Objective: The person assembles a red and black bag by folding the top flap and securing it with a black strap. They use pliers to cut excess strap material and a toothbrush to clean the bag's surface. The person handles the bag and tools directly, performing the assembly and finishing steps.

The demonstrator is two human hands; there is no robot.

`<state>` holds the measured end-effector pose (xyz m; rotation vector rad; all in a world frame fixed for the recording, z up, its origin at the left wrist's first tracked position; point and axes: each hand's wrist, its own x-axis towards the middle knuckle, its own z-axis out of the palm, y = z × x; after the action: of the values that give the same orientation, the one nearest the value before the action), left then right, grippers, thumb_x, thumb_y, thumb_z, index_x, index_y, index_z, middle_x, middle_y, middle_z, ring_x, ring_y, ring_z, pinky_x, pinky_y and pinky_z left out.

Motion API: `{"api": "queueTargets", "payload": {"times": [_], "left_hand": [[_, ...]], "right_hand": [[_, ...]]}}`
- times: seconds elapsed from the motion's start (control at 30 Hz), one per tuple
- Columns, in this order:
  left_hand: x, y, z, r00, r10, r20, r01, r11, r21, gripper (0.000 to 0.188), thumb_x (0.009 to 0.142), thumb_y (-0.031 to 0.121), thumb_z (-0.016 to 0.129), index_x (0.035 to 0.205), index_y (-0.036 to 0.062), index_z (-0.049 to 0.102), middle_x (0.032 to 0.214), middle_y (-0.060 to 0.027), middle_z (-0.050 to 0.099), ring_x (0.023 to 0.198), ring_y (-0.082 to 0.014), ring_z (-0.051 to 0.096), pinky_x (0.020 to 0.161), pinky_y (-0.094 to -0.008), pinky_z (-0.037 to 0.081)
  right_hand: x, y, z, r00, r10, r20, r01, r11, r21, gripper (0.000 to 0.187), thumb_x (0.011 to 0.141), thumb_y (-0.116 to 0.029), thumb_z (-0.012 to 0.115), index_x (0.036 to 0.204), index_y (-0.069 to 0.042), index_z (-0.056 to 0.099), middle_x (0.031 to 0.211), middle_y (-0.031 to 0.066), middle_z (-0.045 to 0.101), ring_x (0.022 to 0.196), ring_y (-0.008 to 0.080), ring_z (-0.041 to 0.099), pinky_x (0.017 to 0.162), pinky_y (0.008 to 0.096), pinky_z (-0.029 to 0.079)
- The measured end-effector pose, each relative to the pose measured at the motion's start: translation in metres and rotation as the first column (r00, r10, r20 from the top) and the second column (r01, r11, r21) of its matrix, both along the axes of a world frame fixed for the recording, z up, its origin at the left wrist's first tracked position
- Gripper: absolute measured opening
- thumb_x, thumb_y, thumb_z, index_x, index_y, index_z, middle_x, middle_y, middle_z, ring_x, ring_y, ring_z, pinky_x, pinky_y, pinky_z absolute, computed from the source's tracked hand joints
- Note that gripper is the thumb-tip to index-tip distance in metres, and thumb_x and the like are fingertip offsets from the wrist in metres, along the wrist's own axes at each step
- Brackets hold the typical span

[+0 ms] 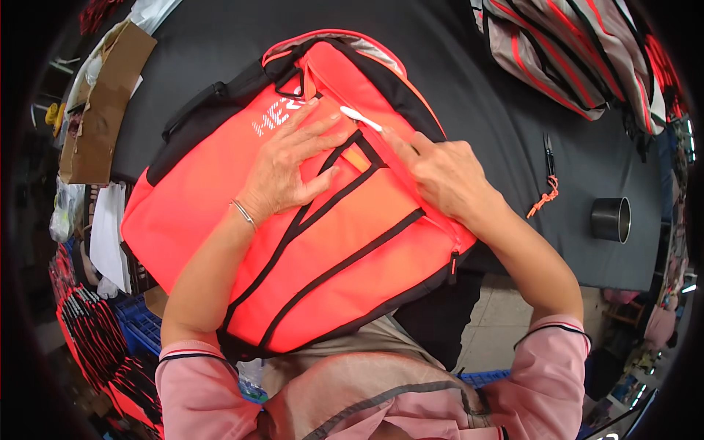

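Observation:
A bright red-orange backpack (381,220) with black trim lies tilted across my lap and the table edge, front panel up. My left hand (290,161) rests flat on that panel, fingers spread, below the white lettering. Closed around a slim white stick-shaped tool (361,118), like a toothbrush, is my right hand (444,172). The tool's tip touches the fabric beside the upper zipper seam. Its handle is mostly hidden in my fingers, so the exact kind is unclear. A black zipper pull (453,265) hangs at the bag's lower right corner.
Black cloth covers the table (506,191). To the right lie thread snips (549,158) with an orange cord and a metal cup (611,220). Grey bags with red stripes (546,55) sit at the far right. A cardboard box (103,110) stands left, above a blue crate (138,319).

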<state>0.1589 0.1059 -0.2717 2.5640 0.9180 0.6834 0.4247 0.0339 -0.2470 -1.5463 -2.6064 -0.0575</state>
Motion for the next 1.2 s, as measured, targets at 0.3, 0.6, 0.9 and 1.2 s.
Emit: {"api": "queueTargets", "payload": {"times": [0.3,0.6,0.9,1.2], "left_hand": [[-0.003,0.008,-0.013,0.982,0.082,0.168,-0.069,0.994,-0.083,0.015,0.091,0.013,0.068,0.103,0.0069,0.076,0.116,-0.0097,0.072,0.129,-0.0331,0.056,0.104,-0.0406,0.049],[0.005,0.01,-0.009,0.971,0.084,0.224,-0.051,0.988,-0.148,0.009,0.088,0.005,0.07,0.093,-0.0002,0.075,0.111,-0.0145,0.074,0.125,-0.034,0.06,0.104,-0.0384,0.049],[0.004,0.011,-0.012,0.963,0.072,0.258,-0.046,0.993,-0.107,0.007,0.085,0.006,0.073,0.089,0.0016,0.073,0.104,-0.0118,0.075,0.121,-0.0327,0.063,0.099,-0.038,0.054],[0.011,0.012,-0.019,0.937,0.11,0.33,-0.067,0.988,-0.14,0.017,0.092,0.01,0.067,0.104,0.0001,0.072,0.108,-0.0126,0.073,0.127,-0.0319,0.058,0.1,-0.0395,0.051]], "right_hand": [[0.013,0.002,0.03,0.997,-0.073,-0.008,0.072,0.991,-0.113,0.064,0.081,-0.002,0.058,0.143,-0.016,0.051,0.089,0.01,0.06,0.061,0.0295,0.063,0.054,0.0403,0.052],[-0.014,0.042,0.001,0.987,0.109,-0.121,-0.106,0.994,0.037,0.05,0.085,-0.008,0.058,0.132,0.007,0.052,0.091,0.0206,0.067,0.067,0.0306,0.07,0.056,0.0394,0.055],[-0.017,0.04,0.006,0.996,0.076,-0.039,-0.077,0.997,-0.022,0.05,0.083,-0.007,0.059,0.131,0.007,0.052,0.082,0.0192,0.065,0.061,0.0297,0.068,0.053,0.0385,0.053],[0.003,0.033,0.006,0.998,0.038,-0.046,-0.043,0.993,-0.114,0.053,0.085,-0.007,0.057,0.138,-0.005,0.048,0.087,0.0168,0.065,0.071,0.0342,0.067,0.062,0.0453,0.054]]}}
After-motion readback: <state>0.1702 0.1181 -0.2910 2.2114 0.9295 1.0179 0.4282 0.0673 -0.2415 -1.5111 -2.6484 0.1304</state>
